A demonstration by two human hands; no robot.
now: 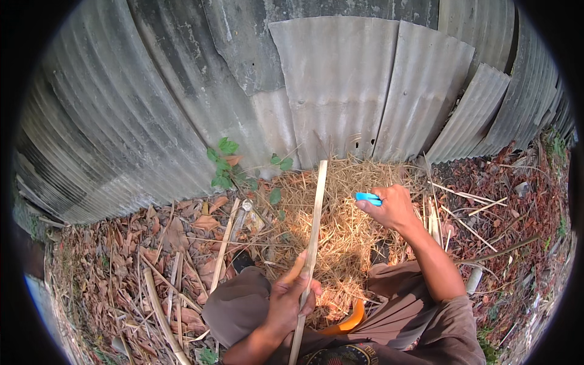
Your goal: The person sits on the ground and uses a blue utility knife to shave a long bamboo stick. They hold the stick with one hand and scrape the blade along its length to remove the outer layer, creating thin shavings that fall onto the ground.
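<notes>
Holds a pale strip (316, 225) at centre in tightly curled left fingers (296, 269), a blue handle (367, 198) rightward in closed right fingers (371, 210); faces far corrugated sheets (340, 79) across straw-like shavings (347, 225) and, left, dry leaves (176, 234).

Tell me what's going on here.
The person's left hand grips a long pale strip that points away from the body. The right hand, apart from the strip, holds a blue object, partly hidden by the grip. Straw-like shavings lie heaped before a corrugated metal fence.
</notes>
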